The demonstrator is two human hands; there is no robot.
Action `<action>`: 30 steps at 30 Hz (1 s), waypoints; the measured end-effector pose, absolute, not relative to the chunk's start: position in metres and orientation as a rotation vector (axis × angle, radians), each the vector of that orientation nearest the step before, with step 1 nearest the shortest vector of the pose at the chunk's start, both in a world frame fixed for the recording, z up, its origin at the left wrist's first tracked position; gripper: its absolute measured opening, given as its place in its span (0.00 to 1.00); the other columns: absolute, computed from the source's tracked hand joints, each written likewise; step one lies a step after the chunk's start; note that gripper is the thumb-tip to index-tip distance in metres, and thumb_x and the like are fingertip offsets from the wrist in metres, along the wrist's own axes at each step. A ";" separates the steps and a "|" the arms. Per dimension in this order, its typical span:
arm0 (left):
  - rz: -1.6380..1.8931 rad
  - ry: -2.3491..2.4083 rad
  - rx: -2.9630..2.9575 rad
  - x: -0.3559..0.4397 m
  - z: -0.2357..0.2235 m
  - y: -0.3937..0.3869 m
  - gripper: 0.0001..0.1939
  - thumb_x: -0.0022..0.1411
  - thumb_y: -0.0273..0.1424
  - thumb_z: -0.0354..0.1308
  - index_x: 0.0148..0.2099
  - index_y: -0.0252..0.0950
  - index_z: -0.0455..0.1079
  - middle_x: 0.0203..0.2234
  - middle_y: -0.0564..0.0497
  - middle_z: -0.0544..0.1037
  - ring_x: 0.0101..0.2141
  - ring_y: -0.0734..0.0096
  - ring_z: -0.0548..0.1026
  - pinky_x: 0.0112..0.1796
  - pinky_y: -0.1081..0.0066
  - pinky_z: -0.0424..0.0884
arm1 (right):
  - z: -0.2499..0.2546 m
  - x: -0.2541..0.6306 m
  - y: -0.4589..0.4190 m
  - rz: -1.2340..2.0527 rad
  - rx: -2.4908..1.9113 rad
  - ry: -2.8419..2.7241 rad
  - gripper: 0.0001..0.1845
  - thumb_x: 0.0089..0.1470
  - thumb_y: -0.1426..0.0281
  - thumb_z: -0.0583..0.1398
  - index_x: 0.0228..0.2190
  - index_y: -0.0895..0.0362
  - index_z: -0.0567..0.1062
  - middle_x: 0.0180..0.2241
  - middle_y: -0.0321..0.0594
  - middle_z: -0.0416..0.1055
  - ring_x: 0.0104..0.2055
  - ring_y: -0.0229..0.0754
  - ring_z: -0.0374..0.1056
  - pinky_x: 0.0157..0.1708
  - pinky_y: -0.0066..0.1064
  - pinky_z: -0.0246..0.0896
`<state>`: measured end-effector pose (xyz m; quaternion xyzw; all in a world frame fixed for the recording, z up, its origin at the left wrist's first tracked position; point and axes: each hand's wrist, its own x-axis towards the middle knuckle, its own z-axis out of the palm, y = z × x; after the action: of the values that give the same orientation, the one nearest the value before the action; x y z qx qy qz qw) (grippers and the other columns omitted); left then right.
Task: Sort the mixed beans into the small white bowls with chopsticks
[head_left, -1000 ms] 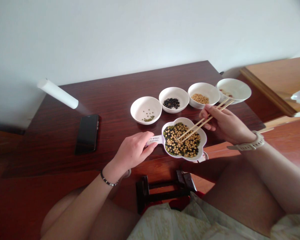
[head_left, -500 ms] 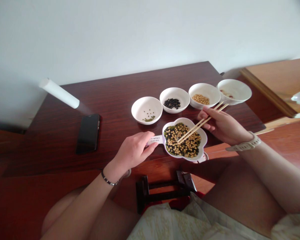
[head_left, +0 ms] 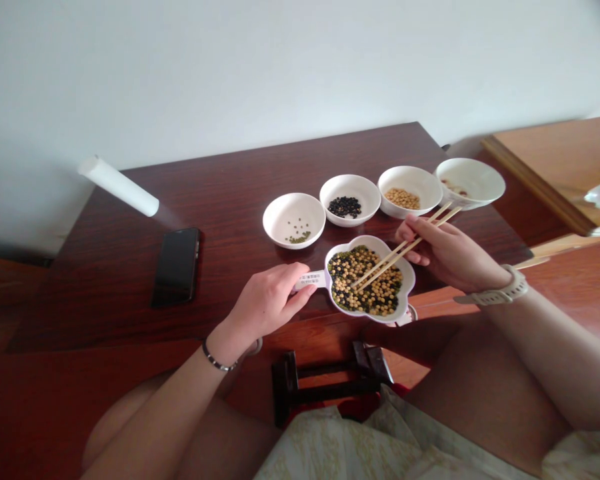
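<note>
in the upper right of the frame sit four white bowls [head_left: 294, 212] in a row, with one flower-shaped dish [head_left: 407, 283] below them and one pair of chopsticks [head_left: 395, 250] over it. lower centre shows one left hand [head_left: 263, 303] and one right hand [head_left: 453, 257]. left of centre lie one phone [head_left: 176, 267] and one white tube [head_left: 119, 187].

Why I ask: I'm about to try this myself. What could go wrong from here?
The mixed beans are round and fill the flower-shaped white dish, so one may slip from the chopsticks in the right hand and roll away across the wooden table. The dish also appears to sit close to the table's front edge, so a knock could tip it if the left hand lets go of its handle.
</note>
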<state>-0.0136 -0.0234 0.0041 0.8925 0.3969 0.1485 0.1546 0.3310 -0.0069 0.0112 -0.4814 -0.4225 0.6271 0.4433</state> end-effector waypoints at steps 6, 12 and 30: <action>0.414 1.138 2.547 -0.013 0.004 -0.023 0.12 0.77 0.39 0.49 0.49 0.37 0.69 0.35 0.50 0.78 0.33 0.68 0.75 0.34 0.69 0.66 | 0.011 0.331 -0.007 1.555 -1.194 -1.035 0.22 0.65 0.53 0.63 0.28 0.56 0.72 0.30 0.38 0.62 0.24 0.33 0.54 0.19 0.28 0.51; 0.409 1.142 2.546 -0.013 0.004 -0.024 0.12 0.78 0.39 0.49 0.49 0.37 0.68 0.35 0.50 0.78 0.33 0.68 0.75 0.34 0.69 0.65 | 0.010 0.332 -0.006 1.612 -1.141 -1.013 0.20 0.69 0.58 0.60 0.28 0.57 0.71 0.29 0.37 0.60 0.24 0.32 0.51 0.19 0.27 0.47; 0.423 1.136 2.549 -0.014 0.003 -0.023 0.12 0.77 0.39 0.49 0.49 0.37 0.68 0.35 0.50 0.78 0.33 0.68 0.76 0.33 0.69 0.65 | 0.016 0.334 -0.007 1.644 -1.210 -1.084 0.20 0.67 0.57 0.62 0.28 0.57 0.72 0.28 0.37 0.62 0.22 0.32 0.52 0.19 0.28 0.50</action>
<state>-0.0137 -0.0231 0.0034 0.8916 0.3975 0.1480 0.1589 0.3337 -0.0072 0.0158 -0.4790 -0.4291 0.6510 0.4033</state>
